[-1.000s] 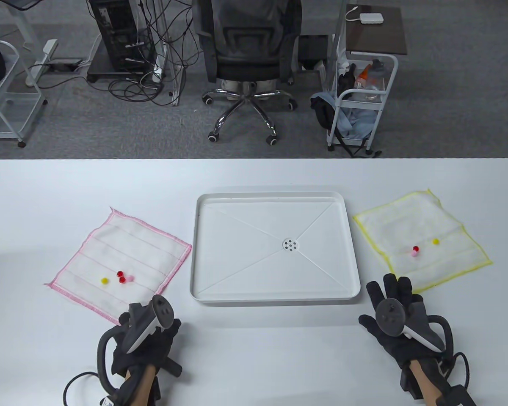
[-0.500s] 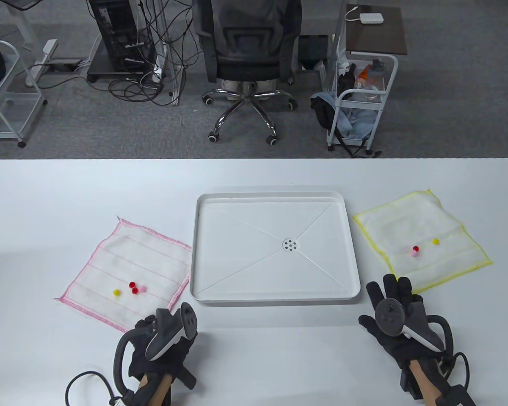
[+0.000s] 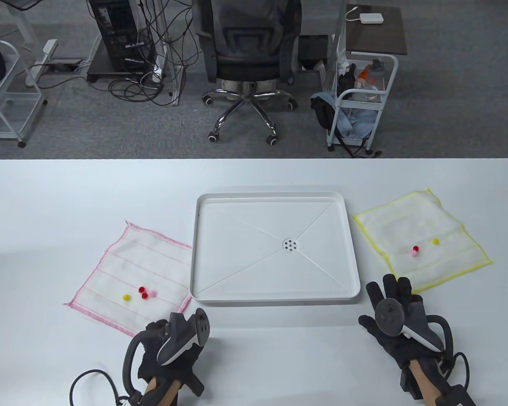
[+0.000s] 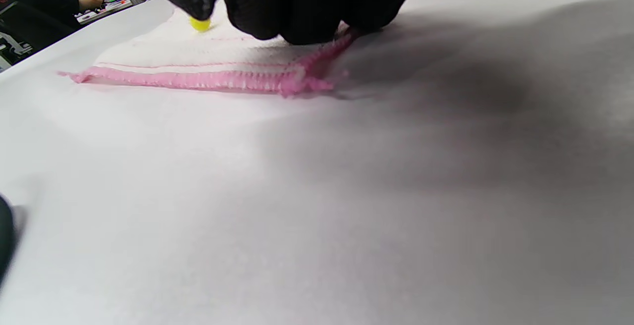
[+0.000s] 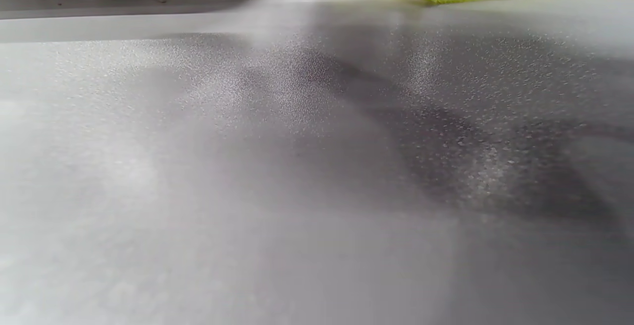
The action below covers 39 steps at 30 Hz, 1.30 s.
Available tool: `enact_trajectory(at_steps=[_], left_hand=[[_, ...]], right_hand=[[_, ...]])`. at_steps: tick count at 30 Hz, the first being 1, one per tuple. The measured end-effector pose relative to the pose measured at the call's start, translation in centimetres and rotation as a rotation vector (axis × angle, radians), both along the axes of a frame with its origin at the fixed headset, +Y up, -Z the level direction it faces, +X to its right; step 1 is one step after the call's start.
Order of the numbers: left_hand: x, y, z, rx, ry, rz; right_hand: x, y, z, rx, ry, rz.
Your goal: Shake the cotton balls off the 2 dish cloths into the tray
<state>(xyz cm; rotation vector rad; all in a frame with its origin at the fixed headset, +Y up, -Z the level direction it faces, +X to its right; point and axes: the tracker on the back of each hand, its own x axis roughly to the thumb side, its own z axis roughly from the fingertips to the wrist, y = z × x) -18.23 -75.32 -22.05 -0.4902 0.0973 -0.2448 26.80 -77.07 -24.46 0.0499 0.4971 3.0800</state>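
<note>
The left hand (image 3: 169, 347) is at the near edge of the worktop (image 3: 254, 177), left of the middle. Its fingers (image 4: 292, 3) are curled down onto the near corner of the pink-edged cloth (image 3: 131, 275), and in the left wrist view the pink hem is bunched up right under the fingertips, so the hand pinches this corner. The rest of the cloth lies flat on the worktop. Its right corner touches the near left corner of the tray (image 3: 275, 296). On the cloth, in its near part, lie 4 small cotton balls close together: 1 yellow ball (image 3: 126, 297), 2 red balls (image 3: 143, 292) and 1 pink ball (image 3: 151, 293).

The right hand (image 3: 396, 321) lies flat on the worktop near the near right edge, with the fingers straight and spread. It holds nothing. The fingertips (image 3: 389, 281) point to the near edge of the yellow-edged cloth (image 3: 421, 239) and are just beside it; I cannot tell if they touch it. This cloth lies flat at the right side of the tray, and it carries 3 balls: a red ball (image 3: 415, 248) touching a pink ball (image 3: 414, 253), and a yellow one (image 3: 435, 241) a little apart.

The white tray is in the middle of the worktop, between the 2 cloths.
</note>
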Motion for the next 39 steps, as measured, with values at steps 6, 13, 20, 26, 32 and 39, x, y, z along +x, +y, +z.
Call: enact_trajectory(at_steps=[6,13,20,26,32,39], left_hand=[[0.8,0.1,0.3,0.004,-0.038,0.006],[1.5,0.2,0.5,0.004,-0.065,0.012],[1.7,0.5,0.8,-0.008,-0.102,0.051],[1.3,0.7,0.8,-0.061,-0.163,0.07],[0.4,1.1,0.7,-0.158,-0.212,0.117],[1.0,1.3,1.3,-0.242,-0.296,0.099]], right_hand=[[0.0,0.0,0.0,0.0,0.002,0.001],[-0.1,0.0,0.0,0.001,0.007,0.0],[-0.1,0.0,0.0,0.0,0.008,0.0],[-0.1,-0.1,0.0,0.004,0.016,-0.006],[-0.1,-0.1,0.0,0.001,0.019,-0.012],[-0.2,-0.2,0.0,0.004,0.027,-0.014]])
